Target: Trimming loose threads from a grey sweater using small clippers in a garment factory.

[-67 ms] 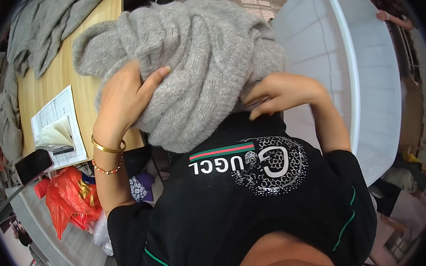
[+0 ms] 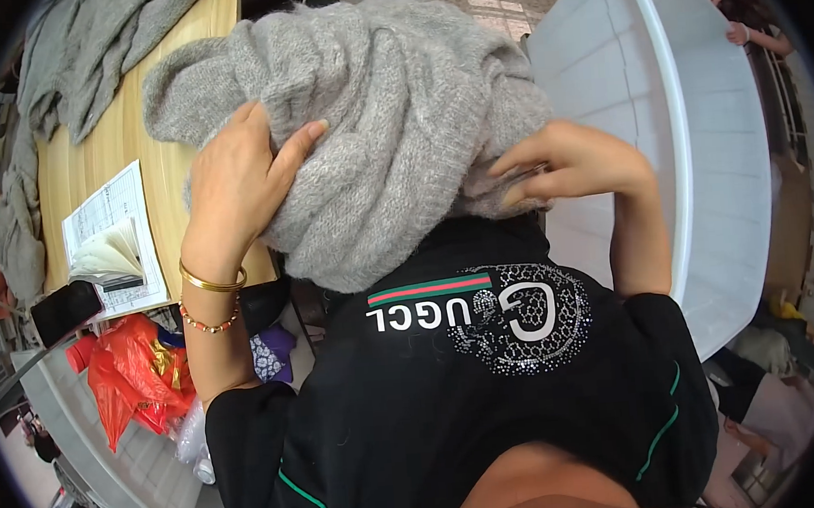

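A pale wooden table point(image 2: 155, 92) is beside you. Right of it, your left hand point(image 2: 236, 176) rests on the knit, thumb spread; farther right, your right hand point(image 2: 575, 162) touches its edge, thumb and fingers parted. I cannot tell whether either of the 2 grips. The gray knit point(image 2: 407, 112), fuzzy and bunched in soft folds, sits right of the table, before a white bin point(image 2: 678, 141).

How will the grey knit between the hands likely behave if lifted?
The grey knit looks floppy: its loose folds would probably sag and open out. Its fuzzy surface suggests little slipping. Because it spreads well past the left hand, lifting there alone may leave the rest drooping.
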Motion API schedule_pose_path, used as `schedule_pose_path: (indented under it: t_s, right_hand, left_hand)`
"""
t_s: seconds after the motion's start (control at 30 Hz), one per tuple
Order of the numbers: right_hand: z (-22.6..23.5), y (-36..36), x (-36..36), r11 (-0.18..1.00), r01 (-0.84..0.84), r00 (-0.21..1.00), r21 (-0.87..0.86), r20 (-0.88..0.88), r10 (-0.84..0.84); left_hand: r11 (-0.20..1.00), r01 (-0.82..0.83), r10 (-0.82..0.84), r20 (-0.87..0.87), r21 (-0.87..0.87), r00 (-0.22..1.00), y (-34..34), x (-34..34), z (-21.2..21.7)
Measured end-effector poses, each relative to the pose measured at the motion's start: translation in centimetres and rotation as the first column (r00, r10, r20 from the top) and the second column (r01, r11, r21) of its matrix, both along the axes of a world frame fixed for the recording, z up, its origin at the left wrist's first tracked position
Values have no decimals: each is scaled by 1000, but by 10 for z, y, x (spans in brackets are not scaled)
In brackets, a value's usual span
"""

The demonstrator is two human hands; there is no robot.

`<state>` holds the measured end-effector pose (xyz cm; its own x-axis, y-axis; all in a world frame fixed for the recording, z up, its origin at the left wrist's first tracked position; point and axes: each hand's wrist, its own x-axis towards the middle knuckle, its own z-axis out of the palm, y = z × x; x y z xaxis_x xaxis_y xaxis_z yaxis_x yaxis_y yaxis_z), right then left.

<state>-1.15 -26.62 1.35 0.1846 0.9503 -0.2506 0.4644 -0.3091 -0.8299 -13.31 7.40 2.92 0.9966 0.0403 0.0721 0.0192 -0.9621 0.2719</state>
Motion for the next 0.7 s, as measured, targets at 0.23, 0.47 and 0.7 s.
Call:
schedule_pose_path:
  t_s: [0.23, 0.47, 0.7]
  right_hand:
    - [3, -8, 22, 798, 574, 809, 182, -276, -519]
    - [-8, 31, 15, 719, 535, 836, 443, -150, -529]
    - [-47, 26, 27, 797, 519, 821, 311, 79, -565]
  left_hand:
    - [998, -9, 11, -23, 59, 1000, -14, 19, 32]
    - [948, -63, 207, 450, -313, 869, -22, 35, 34]
    - [867, 311, -291, 110, -389, 950, -82, 12, 23]
